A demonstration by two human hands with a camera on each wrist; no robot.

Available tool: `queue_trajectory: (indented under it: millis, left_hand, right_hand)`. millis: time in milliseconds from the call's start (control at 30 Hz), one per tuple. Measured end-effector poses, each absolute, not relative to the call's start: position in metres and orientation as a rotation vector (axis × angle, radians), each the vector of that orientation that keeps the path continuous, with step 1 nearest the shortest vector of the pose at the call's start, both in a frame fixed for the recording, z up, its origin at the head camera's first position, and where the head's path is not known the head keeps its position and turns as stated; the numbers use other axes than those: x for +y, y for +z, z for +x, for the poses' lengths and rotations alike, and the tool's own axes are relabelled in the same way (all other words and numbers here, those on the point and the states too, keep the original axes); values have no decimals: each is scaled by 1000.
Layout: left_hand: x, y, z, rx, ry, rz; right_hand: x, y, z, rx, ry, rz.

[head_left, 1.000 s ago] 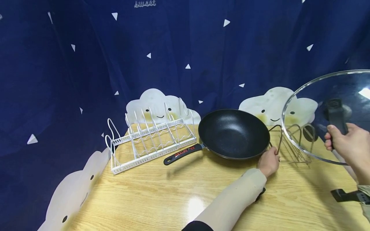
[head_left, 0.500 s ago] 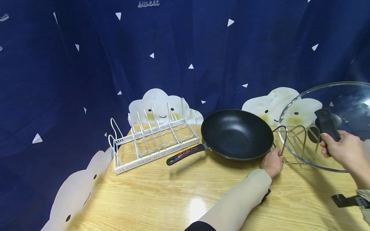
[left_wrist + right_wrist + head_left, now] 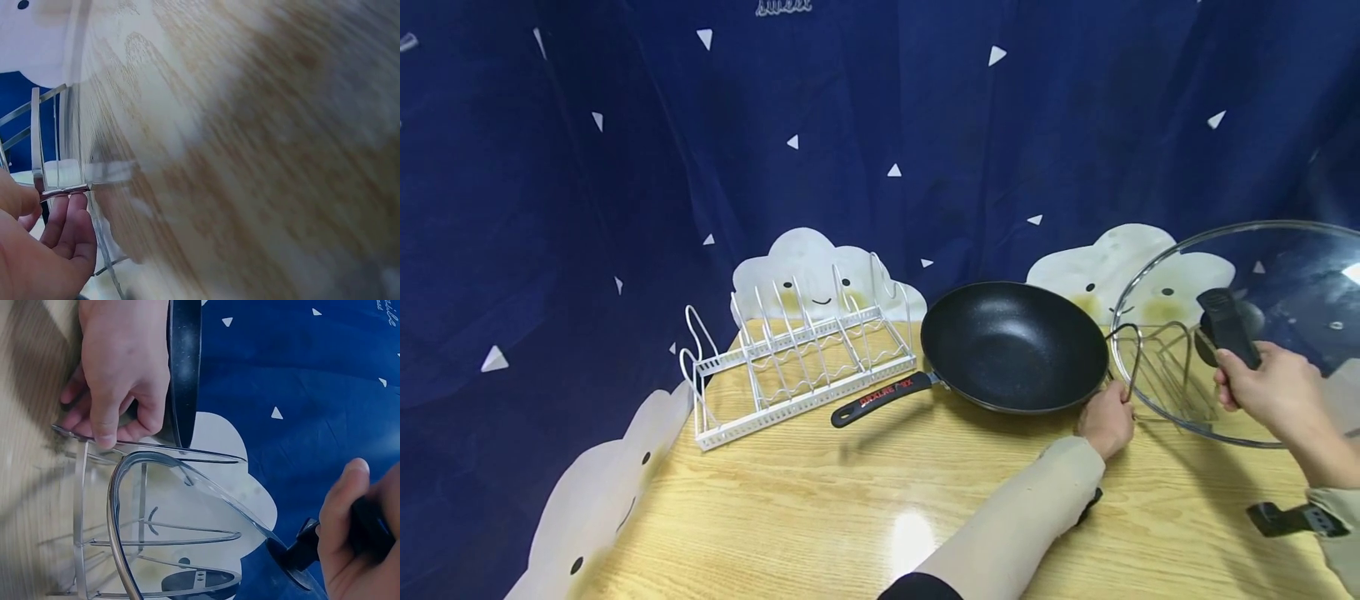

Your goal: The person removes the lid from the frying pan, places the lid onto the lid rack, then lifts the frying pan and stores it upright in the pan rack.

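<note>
The right hand (image 3: 1273,387) held the glass lid (image 3: 1307,283) by its handle (image 3: 1228,327) at the wire rack (image 3: 80,506), apparently aligning it.
The left hand (image 3: 1107,421) pinched the rack's left end on the counter (image 3: 820,517). The next move seemed to call for lowering the lid edge-first; contact was unclear. The black pan (image 3: 1013,346) crowded the left, the curtain (image 3: 850,92) the far edge; more room lay near.

Round clear glass lid (image 3: 1318,308), metal rim, black handle (image 3: 1228,325); held up by handle, tilted, right side, overlapping wire rack (image 3: 79,512) in head view. Rack grey metal, upright loops, standing right on tabletop (image 3: 820,517), left end held. Lid-rack contact unclear.
</note>
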State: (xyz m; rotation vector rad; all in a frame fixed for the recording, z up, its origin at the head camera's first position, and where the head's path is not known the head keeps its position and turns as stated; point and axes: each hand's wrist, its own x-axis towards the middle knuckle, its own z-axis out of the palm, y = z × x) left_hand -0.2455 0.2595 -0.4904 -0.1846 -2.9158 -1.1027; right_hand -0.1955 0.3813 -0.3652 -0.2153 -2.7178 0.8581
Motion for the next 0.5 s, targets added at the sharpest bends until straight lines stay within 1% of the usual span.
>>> queue_trajectory:
  millis: [500]
  left_hand:
    - [258, -495, -247, -2883, -1092, -193]
  right_hand:
    - [377, -370, -198, -2767, 839, -184]
